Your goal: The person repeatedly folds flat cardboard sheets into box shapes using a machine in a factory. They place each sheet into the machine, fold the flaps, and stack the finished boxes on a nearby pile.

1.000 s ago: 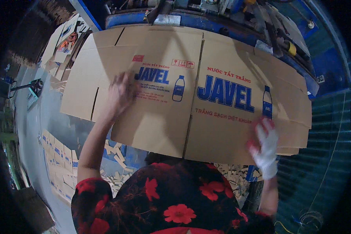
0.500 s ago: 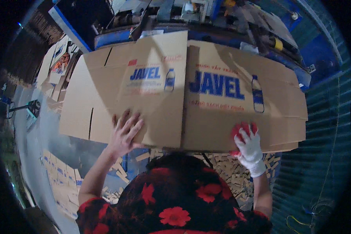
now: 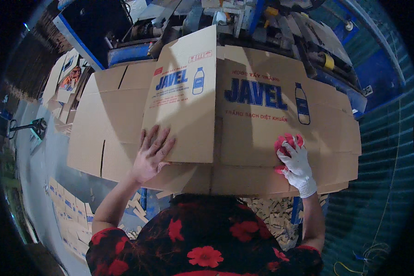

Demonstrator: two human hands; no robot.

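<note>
A flat cardboard carton blank (image 3: 255, 142) with blue and red print and a bottle drawing lies across a plain lower cardboard sheet (image 3: 244, 181). Its printed left panel (image 3: 179, 133) is folded over, the fold's edge running down the middle. My bare left hand (image 3: 155, 154) rests on the near left corner of that panel, fingers spread. On the right, my right hand (image 3: 294, 158), in a white glove with red-coated fingers, presses on the near part of the blank with fingers bent but apart. Neither hand is wrapped around anything.
Beyond the cardboard stands a machine (image 3: 280, 34) with blue framing and metal parts. Cardboard scraps (image 3: 273, 214) lie beneath the near edge. More printed blanks (image 3: 69, 211) are on the floor at left, near a pallet jack (image 3: 37, 126). A ribbed wall (image 3: 386, 161) is at right.
The printed blank has slid away from me, toward the machine, baring a strip of the sheet below along its near edge. My right hand has moved slightly forward; both hands stay on the cardboard.
</note>
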